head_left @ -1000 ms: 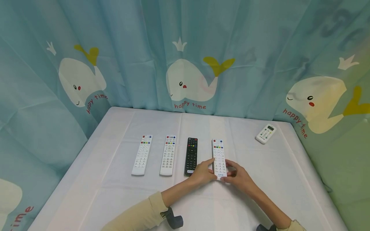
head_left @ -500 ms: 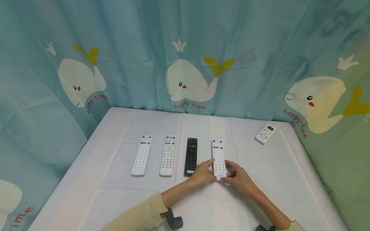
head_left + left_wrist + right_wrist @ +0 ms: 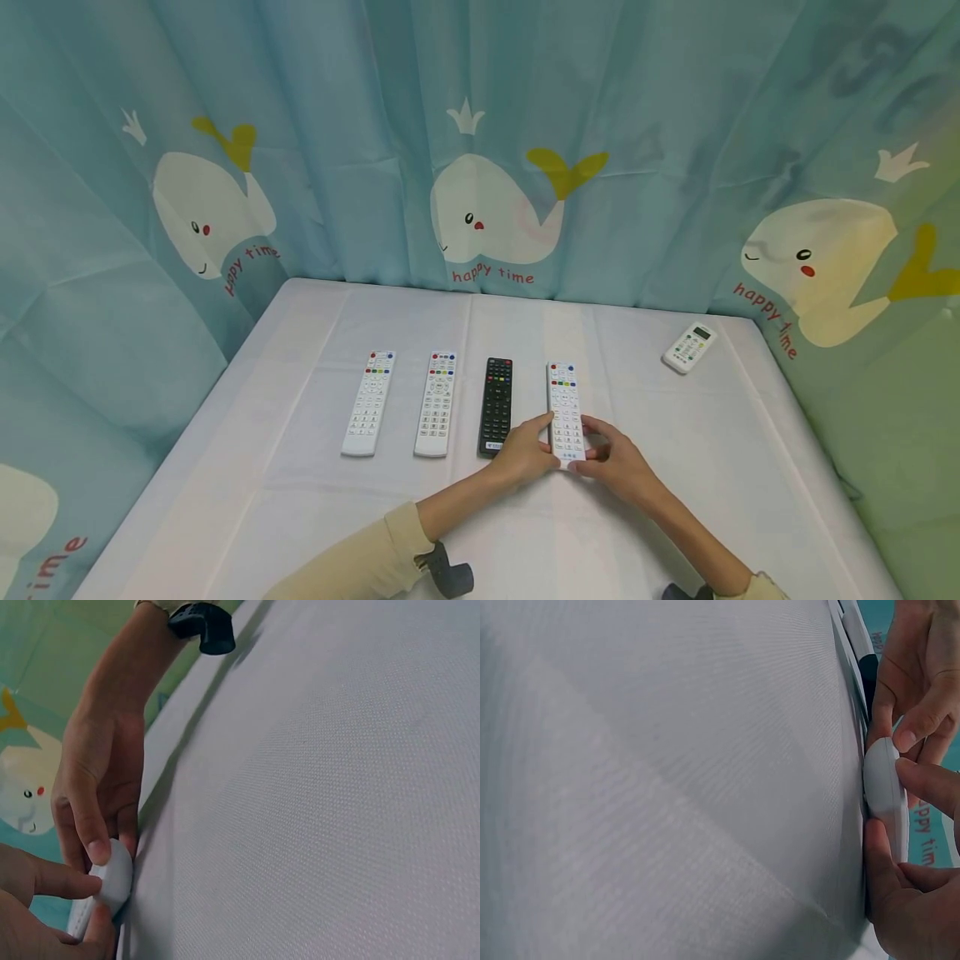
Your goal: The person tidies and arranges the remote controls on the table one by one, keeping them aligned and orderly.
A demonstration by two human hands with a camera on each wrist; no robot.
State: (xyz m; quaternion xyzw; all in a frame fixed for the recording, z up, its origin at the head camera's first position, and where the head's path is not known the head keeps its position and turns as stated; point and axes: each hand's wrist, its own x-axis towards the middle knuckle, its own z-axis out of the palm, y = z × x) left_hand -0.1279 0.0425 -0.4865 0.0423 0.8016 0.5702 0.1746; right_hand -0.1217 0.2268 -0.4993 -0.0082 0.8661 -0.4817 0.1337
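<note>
A white remote control (image 3: 565, 412) lies on the white table, its coloured buttons at the far end. From its left side my left hand (image 3: 525, 450) holds the near end between thumb and fingers. My right hand (image 3: 618, 460) grips the same end from the right, with the thumb at the near corner. The left wrist view shows the rounded butt of the remote (image 3: 116, 879) between the fingertips of both hands. In the right wrist view, the remote (image 3: 885, 780) sits low against the cloth. Close by my left hand is a black remote control (image 3: 497, 404), its near corner partly covered.
Two more white remotes, one far left (image 3: 369, 404) and one nearer (image 3: 436, 404), lie roughly parallel to the black one. A short white remote with a small screen (image 3: 689, 347) lies slanted at the back right. A blue whale-print curtain (image 3: 337, 167) hangs behind the table (image 3: 300, 517).
The white remote between my hands has shifted slightly left, toward the black one, and both hands have moved with it. The other remotes stay where they were.
</note>
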